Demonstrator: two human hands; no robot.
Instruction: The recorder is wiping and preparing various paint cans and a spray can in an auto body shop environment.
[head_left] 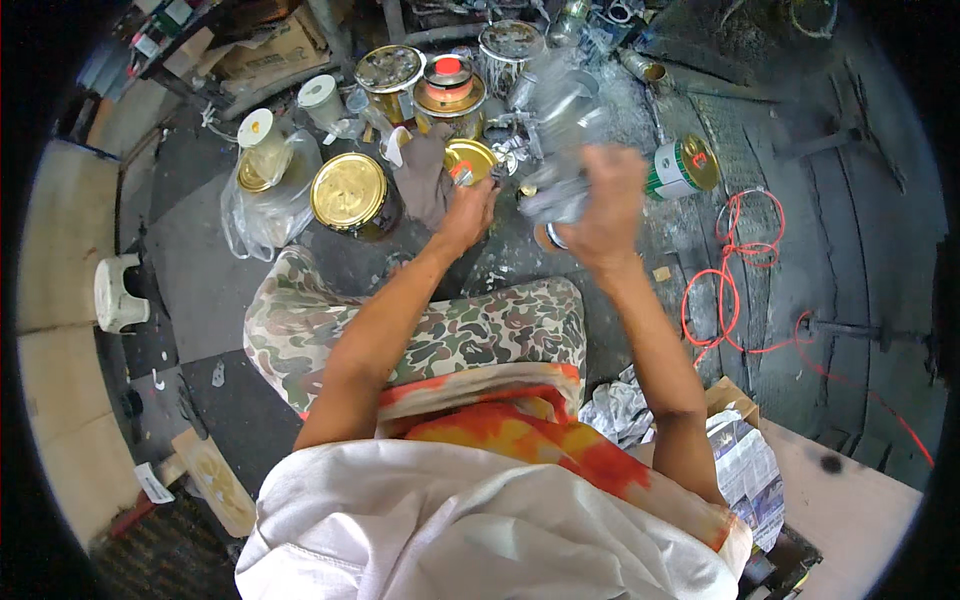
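My right hand [612, 205] is smeared by motion, its fingers closed round a blurred silvery-grey thing [562, 195] whose kind I cannot make out. A translucent grey smear [572, 105] rises above that hand. Just left of it, my left hand [470, 212] is closed, with something small and dark at its fingertips that is too small to name. Beside the left hand hang folds of a brown-grey cloth [425, 178], and beyond its fingers stands an open-looking gold can [470, 155]. A small round container [548, 237] is partly hidden under my right hand.
A gold-lidded can [349, 190] stands left, beside a plastic bag [262, 215]. Paint-stained tins [390, 70] crowd the back, one with a red cap [448, 66]. Right are a green-and-white can [684, 167] and a looped red hose [725, 290]. A white stool [121, 293] stands far left.
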